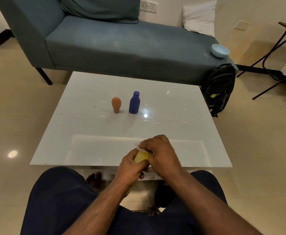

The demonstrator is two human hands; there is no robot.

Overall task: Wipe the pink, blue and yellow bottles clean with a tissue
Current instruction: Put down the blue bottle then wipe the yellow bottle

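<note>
Head view, hands: both of my hands meet just above the near edge of the table, over my knees.
Left hand: my left hand [130, 167] is wrapped around the yellow bottle [141, 157], fingers curled round its lower body, gripping it firmly.
Right hand: my right hand [160, 154] is closed over the top of the same bottle, pinching a white tissue [139, 147] against it; only a small crumpled edge of the tissue shows past my knuckles.
Yellow bottle: tilted in my grip, mostly hidden, with just one pale yellow side visible between my two hands.
Pink bottle: the pink bottle [116, 104] stands near the middle of the table, bulb end up, resting on its narrow end.
Blue bottle: the blue bottle [134, 102] stands upright just to the right of the pink one, close but apart, cap on.
Table: the white glossy table [88, 150] reflects ceiling lights; both standing bottles are well apart from my hands.
Legs: my knees in dark trousers [59, 200] fill the bottom of the view.
Behind the table: a blue-grey sofa [122, 48] carries a light blue bowl [220, 50] at its right end and a white pillow [199, 17] farther back.
Floor: a black backpack [221, 89] leans against the sofa's right corner, beside the table.
</note>
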